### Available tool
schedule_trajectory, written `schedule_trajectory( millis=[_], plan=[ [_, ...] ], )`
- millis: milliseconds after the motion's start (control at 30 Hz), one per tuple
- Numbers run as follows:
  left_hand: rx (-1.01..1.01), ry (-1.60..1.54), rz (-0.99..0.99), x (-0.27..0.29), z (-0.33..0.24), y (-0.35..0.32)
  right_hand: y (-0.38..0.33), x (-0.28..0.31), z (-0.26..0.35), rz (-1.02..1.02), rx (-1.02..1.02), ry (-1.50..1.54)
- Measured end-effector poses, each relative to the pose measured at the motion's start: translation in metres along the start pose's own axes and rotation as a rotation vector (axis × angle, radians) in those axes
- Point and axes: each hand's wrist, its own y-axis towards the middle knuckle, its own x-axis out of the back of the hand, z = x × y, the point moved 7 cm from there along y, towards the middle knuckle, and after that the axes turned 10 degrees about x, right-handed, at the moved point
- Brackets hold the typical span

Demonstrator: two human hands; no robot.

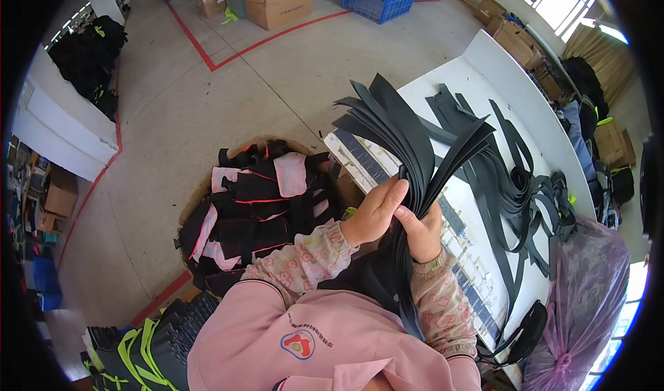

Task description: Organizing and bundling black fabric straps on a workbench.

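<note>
A thick bundle of dark grey flat strips [404,138] stands upright in front of me, its upper ends fanned into two groups. My left hand [375,213] grips the bundle from the left, thumb up against the strips. From the other side, my right hand [422,232] is wrapped around the same bundle, its thumb close to my left one. The strips' lower ends hang down against my pink shirt. More dark strips [515,180] lie loose and curled on the white table [443,79] to the right.
Left of the table stands an open carton of black and pink sewn pieces [256,214]. Stacked black pieces with yellow-green ties [145,346] are at lower left. A tied purple plastic bag [584,294] sits at the table's right. A blue crate [380,0] and cardboard box [278,3] stand farther off.
</note>
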Motion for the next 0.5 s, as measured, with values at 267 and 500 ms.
schedule_trajectory(
  millis=[267,500],
  plan=[
    [0.130,0.033,0.339,0.000,0.004,0.008,-0.005,-0.007,0.010,0.005,-0.010,0.073],
    [-0.032,-0.016,-0.288,0.046,-0.002,0.020,-0.008,-0.018,0.013,0.097,0.118,-0.199]
  ],
)
